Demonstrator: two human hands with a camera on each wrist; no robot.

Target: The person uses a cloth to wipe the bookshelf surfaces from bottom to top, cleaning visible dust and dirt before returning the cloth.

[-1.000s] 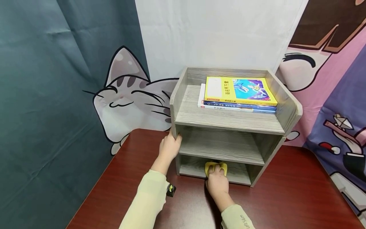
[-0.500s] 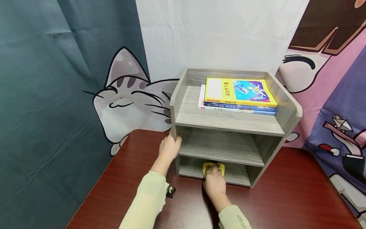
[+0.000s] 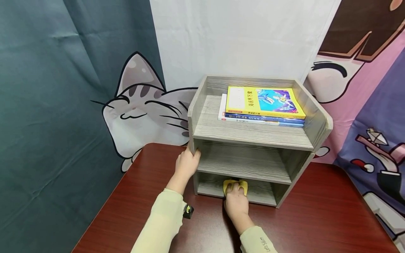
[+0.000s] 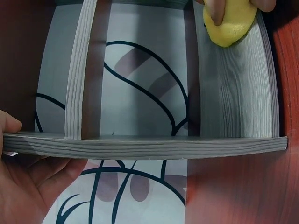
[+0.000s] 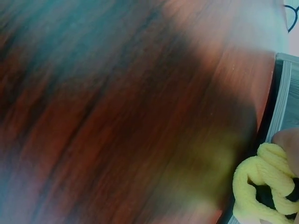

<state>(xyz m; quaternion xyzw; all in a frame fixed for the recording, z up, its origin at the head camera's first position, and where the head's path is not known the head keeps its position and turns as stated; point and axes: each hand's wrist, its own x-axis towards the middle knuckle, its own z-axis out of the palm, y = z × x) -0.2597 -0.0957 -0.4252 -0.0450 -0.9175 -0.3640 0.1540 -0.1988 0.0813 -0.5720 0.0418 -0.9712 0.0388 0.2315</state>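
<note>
A small grey wood-grain shelf unit [image 3: 250,141] stands on the table. My left hand [image 3: 187,162] grips the front edge of its left side panel, with the thumb on the inner face and the fingers on the outside, as the left wrist view shows. On the bottom board [image 3: 262,196] lies a yellow cloth [image 3: 226,186]. My right hand [image 3: 236,203] holds this cloth against the board near its front edge. Up close in the right wrist view the cloth [image 5: 261,172] is bunched into folds, and most of that hand is out of frame.
Several stacked books [image 3: 265,102], a yellow one on top, lie on the unit's upper board. The unit stands on a dark red table [image 3: 329,211]. Behind it hangs a printed cloth backdrop [image 3: 253,38] with a cartoon cat.
My right hand has slid a little to the left along the bottom board with the yellow cloth. The left hand keeps its grip on the side panel.
</note>
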